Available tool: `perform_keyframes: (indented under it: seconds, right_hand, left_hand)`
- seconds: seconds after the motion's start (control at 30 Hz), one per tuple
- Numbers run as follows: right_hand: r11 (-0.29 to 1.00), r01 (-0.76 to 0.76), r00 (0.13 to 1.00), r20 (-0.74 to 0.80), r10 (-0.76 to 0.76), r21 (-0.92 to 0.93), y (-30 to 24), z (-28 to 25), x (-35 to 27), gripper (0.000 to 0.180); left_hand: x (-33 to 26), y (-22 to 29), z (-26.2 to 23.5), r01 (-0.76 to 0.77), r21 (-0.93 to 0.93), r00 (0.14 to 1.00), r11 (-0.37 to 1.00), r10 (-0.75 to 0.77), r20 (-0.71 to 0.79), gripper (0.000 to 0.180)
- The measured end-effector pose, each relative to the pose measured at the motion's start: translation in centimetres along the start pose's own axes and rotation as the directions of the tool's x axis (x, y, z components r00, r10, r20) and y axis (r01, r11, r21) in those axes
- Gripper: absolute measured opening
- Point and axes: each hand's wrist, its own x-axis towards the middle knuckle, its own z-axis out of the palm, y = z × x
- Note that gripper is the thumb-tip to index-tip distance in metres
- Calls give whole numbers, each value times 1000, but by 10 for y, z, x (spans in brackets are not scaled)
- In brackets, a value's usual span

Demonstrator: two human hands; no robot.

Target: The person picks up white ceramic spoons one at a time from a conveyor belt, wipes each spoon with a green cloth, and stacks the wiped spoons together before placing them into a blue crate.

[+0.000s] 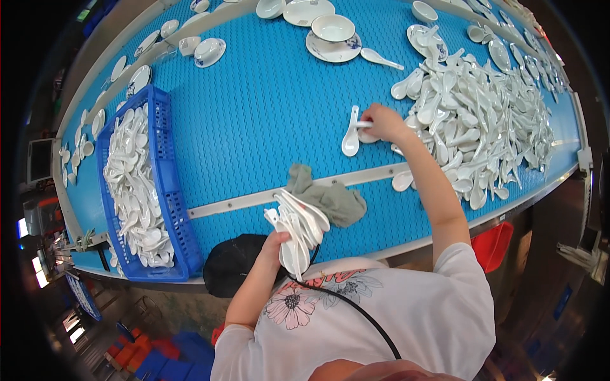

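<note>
My left hand (274, 246) grips a bunch of white ceramic soup spoons (295, 232) near the front edge of the blue belt. Farther out, my right hand (383, 122) has its fingers closed on another white soup spoon (366, 134), partly hidden by the hand. Just left of it lies a single spoon (350, 141) on the belt. A big heap of loose spoons (470, 120) spreads to the right of my right forearm. Beside the bunch, a grey-green cloth (337, 202) lies across the metal rail (248, 202).
At the left stands a blue plastic crate (181, 238) full of spoons. Stacked bowls and plates (333, 47) sit at the far side of the blue belt (254, 120). More dishes line the far left lane. A black cap-like object (232, 263) is by the front edge, a red bin (492, 247) below right.
</note>
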Motion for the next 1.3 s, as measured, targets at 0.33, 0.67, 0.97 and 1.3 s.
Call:
perform_keyframes:
  seconds: [0.33, 0.67, 0.97, 1.3]
  right_hand:
    - [970, 210, 968, 162, -189, -124, 8, -2, -13, 32]
    - [995, 82, 975, -200, -92, -57, 53, -87, 39, 34]
    - [866, 107, 981, 193, -12, -488, 41, -65, 54, 63]
    - [943, 230, 970, 16, -241, 241, 11, -20, -12, 55]
  left_hand:
    - [8, 9, 3, -111, -16, 994, 994, 111, 19, 76]
    - [10, 8, 8, -111, -20, 994, 994, 111, -14, 69]
    - [7, 7, 4, -127, -30, 992, 991, 127, -2, 70]
    - [-3, 5, -10, -102, -81, 994, 991, 100, -35, 62]
